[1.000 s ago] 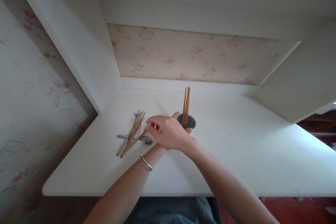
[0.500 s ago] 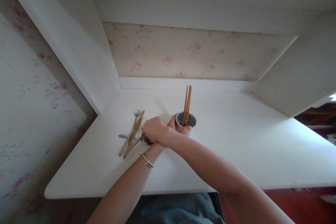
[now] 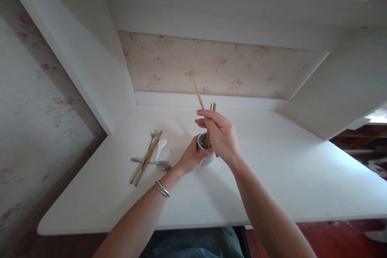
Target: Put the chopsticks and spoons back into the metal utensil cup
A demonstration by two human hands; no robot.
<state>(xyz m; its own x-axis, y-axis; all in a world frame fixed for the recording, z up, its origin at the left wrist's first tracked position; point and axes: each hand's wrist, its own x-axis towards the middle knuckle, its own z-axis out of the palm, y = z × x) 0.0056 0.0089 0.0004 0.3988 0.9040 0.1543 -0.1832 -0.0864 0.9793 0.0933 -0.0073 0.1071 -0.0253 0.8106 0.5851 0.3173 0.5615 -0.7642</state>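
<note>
My left hand [image 3: 193, 156] wraps round the side of a light-coloured utensil holder [image 3: 207, 160] that stands on the white desk. Several brown chopsticks [image 3: 207, 139] stand upright inside it. Above its right side, my right hand [image 3: 220, 132] pinches a lighter chopstick [image 3: 198, 96], whose one end points up and to the left; its lower part is mostly behind the hand. To the left lie two wooden chopsticks [image 3: 146, 159], crossing a metal spoon [image 3: 164, 165]. A white spoon [image 3: 160, 149] and a small round-bowled metal spoon [image 3: 153, 133] rest beside them.
The white desk [image 3: 272, 177] has a raised back edge and a side panel [image 3: 90, 48] at the left. A shelf [image 3: 226, 24] overhangs the back. Floral wallpaper [image 3: 54, 109] covers the wall at the left.
My right hand has moved from the pile at the left to above the holder, taking one chopstick with it. My arms are no longer crossed. My left hand stays on the holder.
</note>
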